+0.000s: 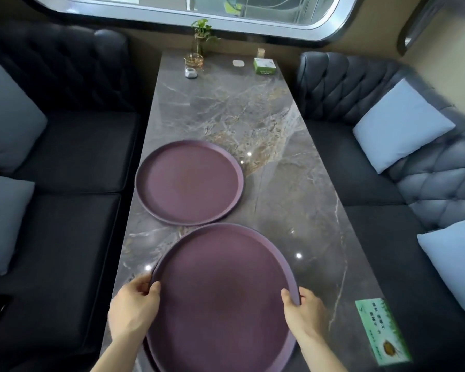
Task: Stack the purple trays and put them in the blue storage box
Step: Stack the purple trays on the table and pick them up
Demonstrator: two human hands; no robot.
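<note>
A round purple tray [220,296] is held over the near end of the grey marble table [253,124]. My left hand [132,310] grips its left rim and my right hand [304,310] grips its right rim, thumbs inside. Under its lower left edge another purple rim [149,353] shows, apparently a tray beneath it. A further purple tray [189,182] lies flat on the table just beyond, toward the left edge. No blue storage box is in view.
Dark sofas with pale cushions [403,124] flank the table on both sides. At the far end stand a small plant [203,33], a glass dish [193,60], a small white device [191,73] and a green box [265,66]. A green card [381,331] lies near right.
</note>
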